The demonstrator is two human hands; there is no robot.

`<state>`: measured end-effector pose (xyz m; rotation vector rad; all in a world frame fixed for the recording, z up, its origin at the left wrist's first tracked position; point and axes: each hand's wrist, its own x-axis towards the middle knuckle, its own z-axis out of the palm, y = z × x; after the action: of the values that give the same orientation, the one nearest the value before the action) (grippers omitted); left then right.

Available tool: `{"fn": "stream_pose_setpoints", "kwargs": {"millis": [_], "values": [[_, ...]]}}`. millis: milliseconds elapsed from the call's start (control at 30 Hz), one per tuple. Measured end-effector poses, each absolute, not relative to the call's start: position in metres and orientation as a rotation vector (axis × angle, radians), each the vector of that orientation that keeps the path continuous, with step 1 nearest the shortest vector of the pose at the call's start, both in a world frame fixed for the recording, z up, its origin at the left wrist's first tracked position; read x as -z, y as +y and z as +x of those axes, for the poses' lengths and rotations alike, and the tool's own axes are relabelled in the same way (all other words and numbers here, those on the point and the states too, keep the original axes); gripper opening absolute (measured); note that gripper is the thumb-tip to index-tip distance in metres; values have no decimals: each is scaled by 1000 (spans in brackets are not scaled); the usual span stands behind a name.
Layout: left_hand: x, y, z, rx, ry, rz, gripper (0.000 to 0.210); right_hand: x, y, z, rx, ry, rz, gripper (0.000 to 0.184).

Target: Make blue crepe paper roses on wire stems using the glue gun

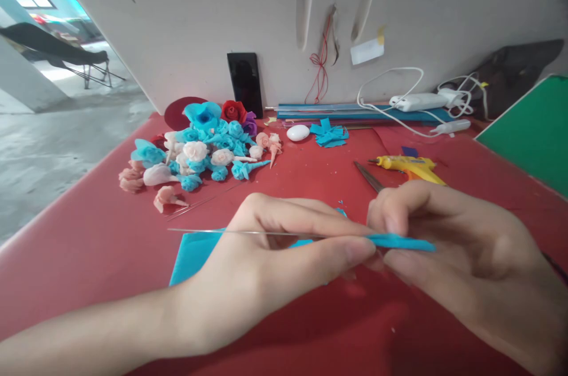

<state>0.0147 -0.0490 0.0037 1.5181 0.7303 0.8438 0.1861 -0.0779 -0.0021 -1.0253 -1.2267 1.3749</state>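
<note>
My left hand point(284, 252) pinches a thin metal wire point(199, 230) together with the near end of a blue crepe paper strip point(403, 241). The wire sticks out to the left across the back of the hand. My right hand point(461, 263) has its thumb and curled fingers closed about the same strip, close to the left fingertips. The strip's narrow folded end points right. Partly behind my left hand lies a blue paper sheet point(195, 255) on the red table. The wire's other end is hidden by my fingers.
A pile of paper flowers point(199, 145) stands at the back left, beside a phone point(245, 83). Loose wires point(204, 198) lie before it. A white egg-shaped item point(297, 133), blue scraps point(329, 133), scissors point(367, 176), a yellow glue gun point(406, 166) and a power strip point(417, 101) sit rightward.
</note>
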Motion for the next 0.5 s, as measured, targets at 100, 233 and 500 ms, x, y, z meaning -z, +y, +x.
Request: {"fn": "stream_pose_setpoints", "kwargs": {"millis": [100,233,500], "values": [[-2,-49,15,-831,706,1488,14,3,-78,187,-1414,-1233,-985,14],[-2,-50,14,-877,725,1558,12,3,-74,193,-1396,-1344,-958,11],[-5,-51,17,-957,750,1619,10,10,-76,199,-1448,-1347,-948,11]]}}
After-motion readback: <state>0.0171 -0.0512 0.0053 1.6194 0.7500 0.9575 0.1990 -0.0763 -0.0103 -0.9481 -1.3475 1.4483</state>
